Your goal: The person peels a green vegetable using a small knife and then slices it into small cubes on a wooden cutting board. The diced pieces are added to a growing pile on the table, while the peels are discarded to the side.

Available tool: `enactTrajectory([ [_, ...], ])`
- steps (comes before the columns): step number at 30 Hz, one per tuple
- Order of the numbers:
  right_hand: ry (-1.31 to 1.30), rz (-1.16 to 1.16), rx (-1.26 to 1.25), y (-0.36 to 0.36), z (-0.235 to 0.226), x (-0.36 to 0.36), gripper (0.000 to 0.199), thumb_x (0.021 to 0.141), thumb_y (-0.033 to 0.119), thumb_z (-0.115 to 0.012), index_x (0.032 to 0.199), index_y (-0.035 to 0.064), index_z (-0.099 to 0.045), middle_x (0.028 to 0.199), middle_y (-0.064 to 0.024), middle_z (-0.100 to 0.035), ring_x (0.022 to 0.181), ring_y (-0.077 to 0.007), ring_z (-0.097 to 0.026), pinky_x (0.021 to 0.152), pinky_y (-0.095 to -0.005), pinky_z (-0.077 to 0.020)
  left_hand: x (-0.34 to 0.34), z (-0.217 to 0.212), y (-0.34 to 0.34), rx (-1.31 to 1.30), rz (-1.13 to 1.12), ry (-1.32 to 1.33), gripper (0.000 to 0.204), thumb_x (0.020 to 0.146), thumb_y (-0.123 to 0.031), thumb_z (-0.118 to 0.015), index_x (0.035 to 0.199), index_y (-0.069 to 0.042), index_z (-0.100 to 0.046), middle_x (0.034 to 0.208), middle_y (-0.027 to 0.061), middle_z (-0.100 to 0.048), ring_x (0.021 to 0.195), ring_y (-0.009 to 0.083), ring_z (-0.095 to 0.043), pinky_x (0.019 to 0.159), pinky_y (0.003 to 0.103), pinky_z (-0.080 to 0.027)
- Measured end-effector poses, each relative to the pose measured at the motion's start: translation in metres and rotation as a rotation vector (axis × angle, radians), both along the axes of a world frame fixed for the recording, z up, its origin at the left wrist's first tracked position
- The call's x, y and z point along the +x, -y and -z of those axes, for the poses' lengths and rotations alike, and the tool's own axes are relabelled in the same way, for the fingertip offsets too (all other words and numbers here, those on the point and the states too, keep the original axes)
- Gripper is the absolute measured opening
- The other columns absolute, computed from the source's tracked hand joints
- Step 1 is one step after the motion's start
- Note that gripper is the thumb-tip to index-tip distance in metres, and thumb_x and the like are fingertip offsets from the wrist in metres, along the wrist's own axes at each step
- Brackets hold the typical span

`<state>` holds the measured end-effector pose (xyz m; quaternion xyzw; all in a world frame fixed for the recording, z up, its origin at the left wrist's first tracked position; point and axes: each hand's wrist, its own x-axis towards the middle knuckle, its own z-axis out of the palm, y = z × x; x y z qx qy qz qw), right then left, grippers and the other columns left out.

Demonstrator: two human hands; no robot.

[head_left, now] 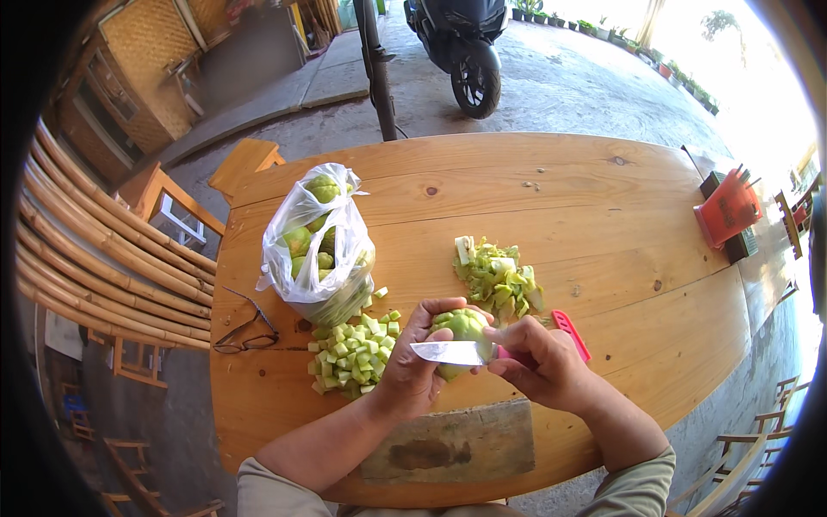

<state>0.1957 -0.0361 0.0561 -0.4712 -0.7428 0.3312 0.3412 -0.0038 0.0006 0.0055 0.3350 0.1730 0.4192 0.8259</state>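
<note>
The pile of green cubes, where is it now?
In the head view, the pile of green cubes lies on the left part of the table, on the near side of the plastic bag and just left of the left hand.

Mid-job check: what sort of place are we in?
Probably a semi-outdoor patio, perhaps a home's or small eatery's: a black motor scooter stands on grey concrete flooring, small green potted plants line its far edge, and yellow bamboo poles, seemingly a bench, flank the brown wooden table.
</note>
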Motion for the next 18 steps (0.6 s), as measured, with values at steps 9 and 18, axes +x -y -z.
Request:
enactTrajectory([
  [9,-0.153,0.197,0.001,-0.001,0.013,-0.004,0.027,0.091,0.012,-0.067,0.115,0.0035,-0.059,0.074,-0.0090,-0.066,0.060,-0.0132,-0.063,0.055,-0.0272,-0.0485,-0.001,0.000,0.002,0.086,0.083,-0.189,0.044,0.098,-0.029,-0.054,0.132,-0.007,-0.036,0.126,0.0197,-0.052,0.104,0.0230,-0.059,0.084,0.037,-0.053],
  [18,0.039,0.388,-0.185,-0.025,0.025,0.010,0.042,0.098,0.016,-0.055,0.138,0.0028,-0.050,0.067,-0.0107,-0.062,0.058,-0.0162,-0.059,0.060,-0.0309,-0.0485,0.002,-0.004,-0.001,-0.217,0.052,0.043,0.040,0.100,-0.035,-0.049,0.133,-0.013,-0.044,0.130,0.0209,-0.053,0.106,0.0281,-0.060,0.080,0.038,-0.053],
])
